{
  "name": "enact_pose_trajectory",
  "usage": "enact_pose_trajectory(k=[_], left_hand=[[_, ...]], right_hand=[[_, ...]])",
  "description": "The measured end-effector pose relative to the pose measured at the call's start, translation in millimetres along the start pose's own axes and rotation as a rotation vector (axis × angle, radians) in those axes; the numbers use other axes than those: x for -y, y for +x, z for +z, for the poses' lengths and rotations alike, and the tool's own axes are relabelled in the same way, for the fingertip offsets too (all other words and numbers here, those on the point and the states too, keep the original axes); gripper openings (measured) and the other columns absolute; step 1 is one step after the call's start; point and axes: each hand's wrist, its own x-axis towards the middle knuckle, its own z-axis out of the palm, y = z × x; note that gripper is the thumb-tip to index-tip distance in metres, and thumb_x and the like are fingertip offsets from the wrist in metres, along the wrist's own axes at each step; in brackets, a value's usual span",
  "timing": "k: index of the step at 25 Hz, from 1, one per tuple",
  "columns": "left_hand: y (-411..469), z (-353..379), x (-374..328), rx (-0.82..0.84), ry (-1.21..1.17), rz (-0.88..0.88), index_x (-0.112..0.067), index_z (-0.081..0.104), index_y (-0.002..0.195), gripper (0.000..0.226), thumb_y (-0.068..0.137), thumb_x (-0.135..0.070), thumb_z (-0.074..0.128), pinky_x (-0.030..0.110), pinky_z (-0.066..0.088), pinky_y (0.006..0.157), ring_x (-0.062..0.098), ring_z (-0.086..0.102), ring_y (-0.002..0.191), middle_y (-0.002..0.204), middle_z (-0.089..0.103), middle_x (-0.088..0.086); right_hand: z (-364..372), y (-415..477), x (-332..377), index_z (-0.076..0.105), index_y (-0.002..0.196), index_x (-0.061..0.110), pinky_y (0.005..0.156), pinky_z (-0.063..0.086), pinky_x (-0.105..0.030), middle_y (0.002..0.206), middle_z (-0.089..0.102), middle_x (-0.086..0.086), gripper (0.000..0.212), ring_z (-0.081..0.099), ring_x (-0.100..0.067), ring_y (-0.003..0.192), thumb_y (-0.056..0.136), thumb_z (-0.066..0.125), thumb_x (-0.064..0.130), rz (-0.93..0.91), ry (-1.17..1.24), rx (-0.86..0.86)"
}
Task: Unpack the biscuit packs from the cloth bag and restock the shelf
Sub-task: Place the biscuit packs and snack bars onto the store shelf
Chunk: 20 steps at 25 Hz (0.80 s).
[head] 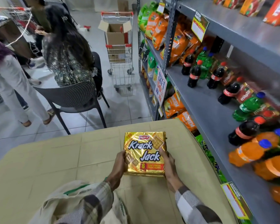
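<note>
A gold Krack Jack biscuit pack (145, 152) is held flat over the beige cardboard-covered table (71, 156). My left hand (118, 167) grips its left edge and my right hand (169, 165) grips its right edge, thumbs on top. The cream cloth bag (68, 201) with green print lies crumpled at the lower left, under my left forearm; its inside is hidden. The grey metal shelf (205, 109) runs along the right, with a bare stretch in front of the bottles.
Cola, green and orange soda bottles (242, 131) stand and lie on the shelf. Snack bags (160, 28) fill the far bays. A shopping trolley (120, 50) with a cardboard box stands ahead. A seated person on a dark chair (74, 97) and standing people are left.
</note>
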Motion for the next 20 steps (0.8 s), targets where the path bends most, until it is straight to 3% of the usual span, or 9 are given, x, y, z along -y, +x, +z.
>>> enact_pose_trajectory(k=[3,6,9,13,15,16,18,20], left_hand=[[-25.2,-3.9,-30.7,0.069,0.069,0.098,-0.029,0.077,0.095,0.053,0.084,-0.058,0.034,0.032,0.06,0.066,0.025,0.076,0.085,0.098,0.078,0.007],[-67.0,-11.5,-58.5,0.093,0.162,0.215,-0.015,0.068,0.108,0.065,0.079,-0.065,0.037,0.041,0.058,0.078,0.027,0.073,0.088,0.102,0.074,0.008],[-121.2,-10.3,-86.8,0.165,0.169,0.322,-0.006,0.059,0.115,0.062,0.09,-0.06,0.039,0.043,0.056,0.081,0.028,0.068,0.093,0.107,0.069,0.011],[-208.8,-2.6,-130.8,0.271,0.162,0.481,-0.016,0.065,0.1,0.039,0.102,-0.039,0.034,0.025,0.052,0.06,0.013,0.068,0.074,0.101,0.071,0.008],[-250.9,5.4,-146.5,0.341,0.153,0.558,-0.022,0.067,0.091,0.037,0.101,-0.035,0.034,0.022,0.051,0.054,0.006,0.069,0.065,0.093,0.076,0.001],[-268.7,9.2,-152.7,0.374,0.143,0.603,-0.023,0.068,0.093,0.036,0.101,-0.033,0.034,0.021,0.052,0.054,0.004,0.07,0.064,0.093,0.076,0.0],[-307.6,20.0,-159.5,0.482,0.121,0.698,-0.024,0.067,0.113,0.035,0.104,-0.03,0.033,0.023,0.057,0.069,0.006,0.072,0.082,0.11,0.072,0.001],[-347.6,32.6,-160.2,0.596,0.101,0.773,-0.034,0.052,0.139,0.038,0.106,-0.028,0.034,0.029,0.057,0.085,0.007,0.069,0.102,0.12,0.067,-0.015]], right_hand=[[5.4,-39.5,26.9,0.063,0.125,0.008,0.091,0.056,-0.057,0.112,0.073,-0.02,0.049,0.072,-0.039,0.1,0.091,0.064,0.042,-0.055,0.11,0.009],[9.3,-95.2,48.7,0.065,0.125,0.012,0.094,0.055,-0.058,0.112,0.074,-0.017,0.045,0.072,-0.038,0.102,0.094,0.06,0.044,-0.121,0.166,0.005],[14.1,-155.8,78.0,0.069,0.121,0.012,0.094,0.055,-0.056,0.114,0.073,-0.018,0.041,0.071,-0.039,0.104,0.094,0.059,0.041,-0.231,0.216,-0.04],[8.5,-244.7,109.3,0.076,0.103,0.021,0.075,0.062,-0.04,0.108,0.076,-0.015,0.03,0.074,-0.031,0.091,0.097,0.053,0.038,-0.411,0.295,-0.122],[-1.5,-288.1,121.6,0.075,0.11,0.024,0.069,0.062,-0.035,0.11,0.076,-0.01,0.029,0.075,-0.026,0.091,0.099,0.051,0.036,-0.516,0.318,-0.15],[-5.7,-307.3,127.7,0.069,0.124,0.026,0.069,0.062,-0.034,0.118,0.073,-0.007,0.031,0.075,-0.024,0.096,0.1,0.05,0.034,-0.578,0.327,-0.165],[-19.8,-355.3,137.9,0.034,0.153,0.031,0.08,0.062,-0.036,0.142,0.056,-0.001,0.052,0.066,-0.024,0.117,0.103,0.048,0.026,-0.739,0.33,-0.22],[-34.8,-406.0,144.8,0.02,0.156,0.037,0.091,0.059,-0.037,0.15,0.048,0.002,0.059,0.059,-0.024,0.127,0.104,0.045,0.023,-0.89,0.297,-0.25]])
